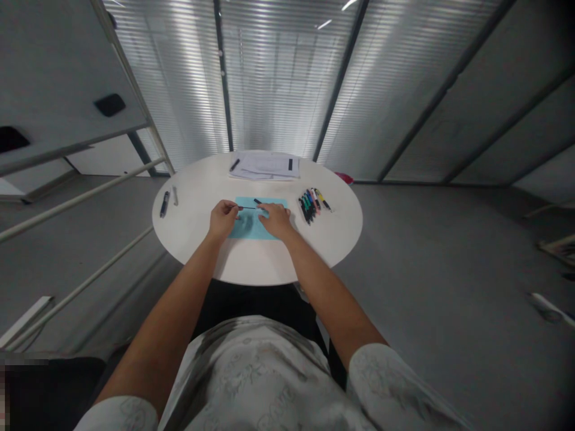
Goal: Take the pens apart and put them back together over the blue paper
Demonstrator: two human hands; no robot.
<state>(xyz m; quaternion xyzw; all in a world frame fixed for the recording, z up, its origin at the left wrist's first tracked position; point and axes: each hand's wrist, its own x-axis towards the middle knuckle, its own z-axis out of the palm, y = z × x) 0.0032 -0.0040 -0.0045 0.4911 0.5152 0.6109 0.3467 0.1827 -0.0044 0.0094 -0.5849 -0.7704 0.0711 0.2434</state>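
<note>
A light blue sheet point(254, 230) lies on the round white table, with both hands over its upper part. My left hand point(224, 219) is closed in a pinch at the left end of a thin dark stick point(247, 208), which runs sideways above the sheet. My right hand point(275, 219) is at the stick's other end, fingers spread and bent; whether its fingertips touch the stick is too small to tell. A short dark object point(257, 201), perhaps a pen cap, shows just above the right fingertips.
Several coloured markers point(309, 205) lie right of the sheet on the table point(256, 266). Papers point(265, 166) with a dark pen point(235, 164) are at the back. A dark pen-like object point(165, 204) and a white one point(175, 196) lie at the left edge.
</note>
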